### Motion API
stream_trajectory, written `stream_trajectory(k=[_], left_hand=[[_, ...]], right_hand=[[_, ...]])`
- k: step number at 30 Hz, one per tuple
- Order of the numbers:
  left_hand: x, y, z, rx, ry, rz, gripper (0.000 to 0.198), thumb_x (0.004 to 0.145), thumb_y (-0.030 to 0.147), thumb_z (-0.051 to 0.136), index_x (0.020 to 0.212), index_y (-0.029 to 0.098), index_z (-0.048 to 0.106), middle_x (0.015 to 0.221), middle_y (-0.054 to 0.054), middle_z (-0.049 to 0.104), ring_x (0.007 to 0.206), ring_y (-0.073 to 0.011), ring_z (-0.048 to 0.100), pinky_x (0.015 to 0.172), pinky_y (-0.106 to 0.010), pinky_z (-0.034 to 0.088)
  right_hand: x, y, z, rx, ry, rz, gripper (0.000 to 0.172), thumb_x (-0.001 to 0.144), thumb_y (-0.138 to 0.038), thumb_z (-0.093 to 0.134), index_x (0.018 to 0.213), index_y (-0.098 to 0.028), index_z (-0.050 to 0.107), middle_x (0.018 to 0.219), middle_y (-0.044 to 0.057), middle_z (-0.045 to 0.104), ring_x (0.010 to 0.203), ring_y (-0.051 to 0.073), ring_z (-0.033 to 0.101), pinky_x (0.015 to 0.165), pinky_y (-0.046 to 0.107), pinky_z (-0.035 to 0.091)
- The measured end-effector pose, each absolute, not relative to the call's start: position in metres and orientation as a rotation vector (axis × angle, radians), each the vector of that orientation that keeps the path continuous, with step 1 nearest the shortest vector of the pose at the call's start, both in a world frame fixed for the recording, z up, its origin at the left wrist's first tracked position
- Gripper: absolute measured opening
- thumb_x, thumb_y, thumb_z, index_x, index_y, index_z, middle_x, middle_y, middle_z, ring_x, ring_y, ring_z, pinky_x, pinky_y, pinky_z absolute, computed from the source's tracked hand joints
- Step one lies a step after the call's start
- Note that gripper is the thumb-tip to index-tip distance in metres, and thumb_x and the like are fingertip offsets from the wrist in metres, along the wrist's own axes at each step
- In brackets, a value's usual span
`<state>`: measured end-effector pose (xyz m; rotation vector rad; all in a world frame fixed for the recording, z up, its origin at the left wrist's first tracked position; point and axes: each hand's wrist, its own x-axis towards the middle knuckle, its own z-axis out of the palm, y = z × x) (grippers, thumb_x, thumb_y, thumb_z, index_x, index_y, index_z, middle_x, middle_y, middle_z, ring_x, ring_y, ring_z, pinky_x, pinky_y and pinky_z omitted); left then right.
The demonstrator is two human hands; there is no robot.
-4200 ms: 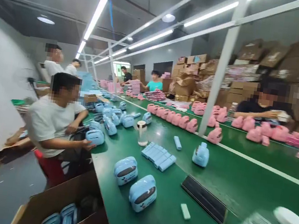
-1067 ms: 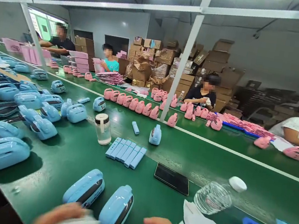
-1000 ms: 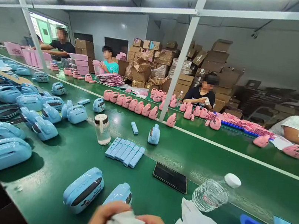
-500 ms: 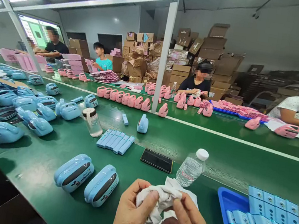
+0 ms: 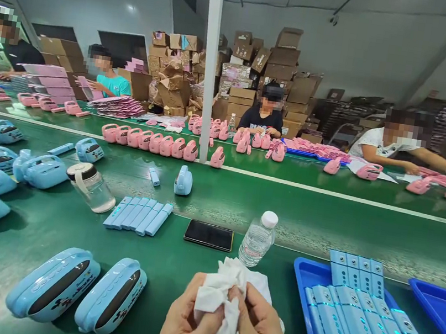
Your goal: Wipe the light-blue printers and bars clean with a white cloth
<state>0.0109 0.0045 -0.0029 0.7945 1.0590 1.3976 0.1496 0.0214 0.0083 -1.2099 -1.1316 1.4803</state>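
Crumpled white cloth (image 5: pixel 224 295) is bunched between my two hands at the bottom centre. My left hand (image 5: pixel 188 321) has its fingers closed round the cloth's left side. From the right, my right hand (image 5: pixel 261 332) pinches the same cloth, the thumbs close together. More white material spreads behind and under the hands. A clear water bottle (image 5: pixel 257 239) stands just beyond them, beside a black phone (image 5: pixel 208 235). Two light blue cases with dark oval panels, a larger one (image 5: pixel 54 284) and a narrower one (image 5: pixel 111 296), lie to the left of my hands.
A blue tray (image 5: pixel 301 279) of light blue pieces lies at right, with another blue tray (image 5: pixel 442 311) beyond. Blue strips (image 5: pixel 138 216), a lidded jar (image 5: pixel 92 187) and more blue cases are at left. Across the belt, people sit behind pink cases (image 5: pixel 155 143).
The view has turned right, so the table items appear further left and the second blue tray shows. My hands have drawn closer together on the cloth, which is bunched differently.
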Motion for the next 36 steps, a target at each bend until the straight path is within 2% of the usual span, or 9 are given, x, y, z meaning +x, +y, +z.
stream_trajectory(k=[3,5,7,9,12,17,22,28,36], left_hand=[[0.004,0.010,-0.007,0.580,1.094,1.467,0.057,0.071,0.054,0.092,0.118,0.024,0.080,0.126,-0.010,0.077,0.119,-0.0307,0.069,0.092,-0.026,0.058],[0.003,0.014,-0.006,0.442,1.018,1.421,0.051,0.069,0.053,0.094,0.106,0.022,0.080,0.108,-0.009,0.079,0.105,-0.0298,0.072,0.086,-0.031,0.061],[0.004,0.017,-0.007,0.444,0.990,1.407,0.046,0.068,0.050,0.095,0.097,0.020,0.077,0.090,-0.005,0.076,0.085,-0.0242,0.071,0.076,-0.032,0.063],[0.006,0.019,-0.009,0.517,1.020,1.438,0.048,0.069,0.047,0.096,0.104,0.022,0.073,0.088,-0.002,0.072,0.077,-0.0188,0.067,0.072,-0.029,0.062],[0.005,0.020,-0.016,0.616,1.055,1.401,0.048,0.076,0.051,0.091,0.110,0.024,0.070,0.089,-0.001,0.069,0.075,-0.0170,0.064,0.067,-0.027,0.060],[-0.009,0.020,-0.012,0.659,0.974,1.307,0.029,0.086,0.039,0.079,0.106,0.018,0.077,0.095,-0.006,0.074,0.083,-0.0191,0.064,0.077,-0.028,0.057],[-0.013,0.021,0.003,0.791,0.934,1.290,0.040,0.085,0.018,0.069,0.124,0.020,0.077,0.117,-0.009,0.078,0.107,-0.0251,0.066,0.099,-0.033,0.051],[-0.013,0.024,-0.002,0.886,0.997,1.287,0.038,0.091,0.023,0.070,0.128,0.019,0.075,0.116,-0.007,0.079,0.107,-0.0250,0.066,0.093,-0.030,0.052],[-0.017,0.024,-0.007,0.924,1.026,1.296,0.038,0.091,0.023,0.071,0.129,0.020,0.075,0.114,-0.006,0.078,0.102,-0.0238,0.065,0.090,-0.029,0.051]], right_hand=[[0.176,0.045,0.017,-1.370,-1.384,1.128,0.053,0.096,-0.069,0.061,0.107,-0.019,0.072,0.079,0.003,0.070,0.070,0.019,0.066,0.065,0.029,0.055],[0.196,0.074,0.019,-1.501,-1.368,0.752,0.065,0.093,-0.068,0.065,0.135,-0.019,0.059,0.122,0.014,0.071,0.108,0.029,0.070,0.092,0.042,0.058],[0.208,0.106,0.014,-1.548,-1.386,0.615,0.090,0.083,-0.062,0.078,0.152,-0.018,0.041,0.153,0.022,0.052,0.135,0.037,0.056,0.109,0.053,0.048],[0.209,0.131,0.004,-1.519,-1.496,0.645,0.089,0.081,-0.056,0.080,0.151,-0.018,0.040,0.150,0.022,0.056,0.131,0.037,0.060,0.108,0.054,0.048],[0.197,0.144,-0.007,-1.441,-1.656,0.648,0.071,0.088,-0.053,0.074,0.143,-0.018,0.048,0.125,0.013,0.072,0.107,0.031,0.071,0.099,0.050,0.054],[0.192,0.117,0.005,-1.236,-1.925,0.457,0.069,0.091,-0.037,0.072,0.155,-0.029,0.047,0.142,0.010,0.062,0.133,0.032,0.055,0.115,0.054,0.040],[0.207,0.098,0.009,-1.122,-2.265,0.069,0.075,0.094,-0.014,0.060,0.162,-0.036,0.038,0.133,0.011,0.058,0.124,0.034,0.053,0.106,0.058,0.047],[0.212,0.099,-0.004,-1.104,-2.399,-0.295,0.089,0.081,0.008,0.055,0.160,-0.028,0.037,0.128,0.014,0.051,0.122,0.037,0.050,0.102,0.062,0.050],[0.208,0.101,-0.001,-1.063,-2.400,-0.383,0.093,0.077,0.015,0.051,0.158,-0.029,0.038,0.128,0.014,0.048,0.123,0.040,0.049,0.102,0.066,0.050]])
